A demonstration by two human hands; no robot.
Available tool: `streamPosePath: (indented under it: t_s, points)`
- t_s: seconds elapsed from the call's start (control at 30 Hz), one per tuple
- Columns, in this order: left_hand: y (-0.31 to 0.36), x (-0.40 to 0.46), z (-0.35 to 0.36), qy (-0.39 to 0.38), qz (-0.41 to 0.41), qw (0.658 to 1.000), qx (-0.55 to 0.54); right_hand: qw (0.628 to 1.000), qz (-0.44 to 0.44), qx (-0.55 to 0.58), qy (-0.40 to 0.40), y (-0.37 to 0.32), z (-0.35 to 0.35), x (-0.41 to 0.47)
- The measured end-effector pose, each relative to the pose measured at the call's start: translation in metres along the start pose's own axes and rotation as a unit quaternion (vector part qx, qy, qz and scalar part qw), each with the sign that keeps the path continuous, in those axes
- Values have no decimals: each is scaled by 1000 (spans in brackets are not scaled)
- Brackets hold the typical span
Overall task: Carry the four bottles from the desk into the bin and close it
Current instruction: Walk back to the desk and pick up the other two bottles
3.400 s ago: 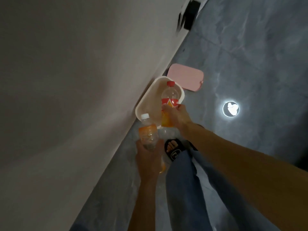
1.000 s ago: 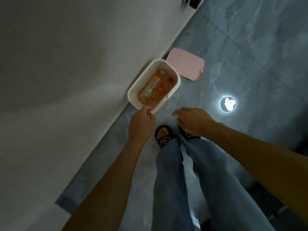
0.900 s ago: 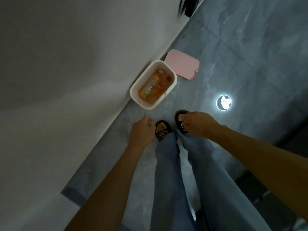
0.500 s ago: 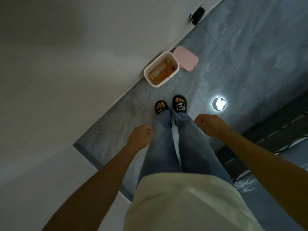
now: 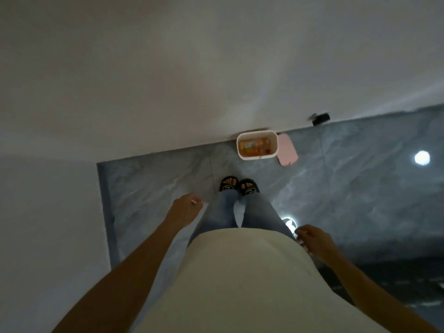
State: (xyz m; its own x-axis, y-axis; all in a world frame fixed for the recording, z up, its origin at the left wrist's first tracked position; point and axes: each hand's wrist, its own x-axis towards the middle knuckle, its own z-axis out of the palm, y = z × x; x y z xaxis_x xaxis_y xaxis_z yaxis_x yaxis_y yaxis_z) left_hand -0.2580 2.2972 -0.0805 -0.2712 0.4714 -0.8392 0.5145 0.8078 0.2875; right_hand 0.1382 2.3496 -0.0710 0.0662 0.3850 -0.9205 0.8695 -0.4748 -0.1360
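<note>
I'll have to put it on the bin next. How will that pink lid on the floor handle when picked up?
The pink lid looks thin and flat, so probably light and fairly stiff. Lying flat on the glossy floor beside the bin, it may slide when nudged; its edge could be awkward to lift.

A white open-topped bin [image 5: 257, 145] stands on the floor against the wall, orange-labelled bottles [image 5: 254, 146] lying inside. Its pink lid [image 5: 286, 150] lies flat just beside it.
</note>
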Motion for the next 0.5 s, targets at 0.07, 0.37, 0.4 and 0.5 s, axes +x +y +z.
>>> streamPosePath:
  t_s: [0.07,0.37,0.4,0.5]
  points:
    - [-14,-13,6,33,-30,998,-55,998,-23,-57,-18,-12,-18,8]
    - [-69,-105,135,69,-228,930,-280,943,-160,-287,-59,-112,-52,45]
    - [-73,-119,155,63,-244,924,-287,933,-182,-304,-61,-125,-48,46]
    - [-76,-155,215,42,-270,927,-256,907,-229,-345,-78,-168,-25,40]
